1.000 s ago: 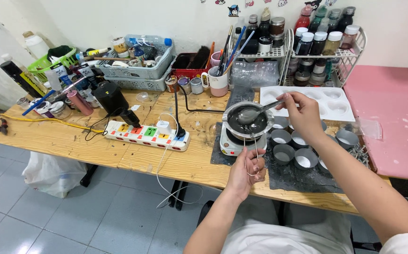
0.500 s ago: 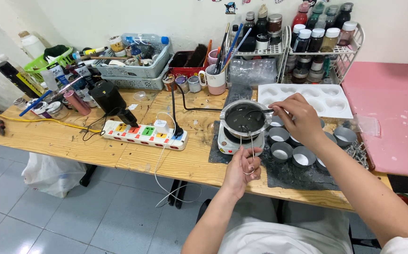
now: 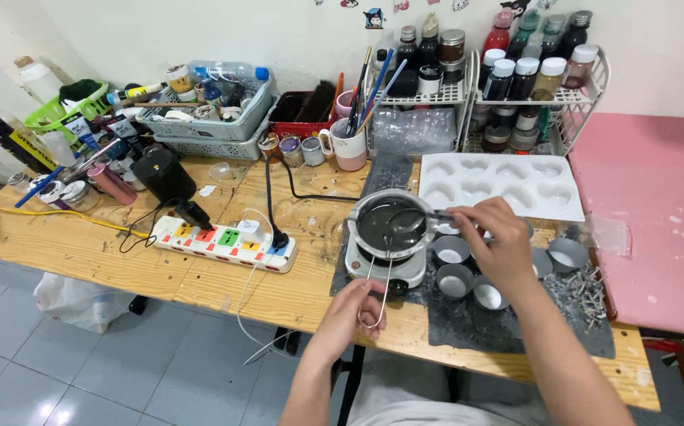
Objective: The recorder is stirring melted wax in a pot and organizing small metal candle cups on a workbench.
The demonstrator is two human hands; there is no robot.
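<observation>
Gripped at the end of its wire handle by the closed left hand (image 3: 355,306), the small melting pot (image 3: 390,223) sits on the white hotplate (image 3: 387,266), holding dark liquid that looks hot and easily spilled, so the thin, stiff handle seems the safe hold. Just right of the pot, the right hand (image 3: 493,237) pinches a light metal spoon (image 3: 414,215) with its bowl dipped in the liquid, forearm angled in from the lower right.

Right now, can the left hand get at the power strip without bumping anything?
Probably yes: the left hand grips the pot's wire handle, and only bare wooden table and a thin cable lie toward the power strip.
</observation>
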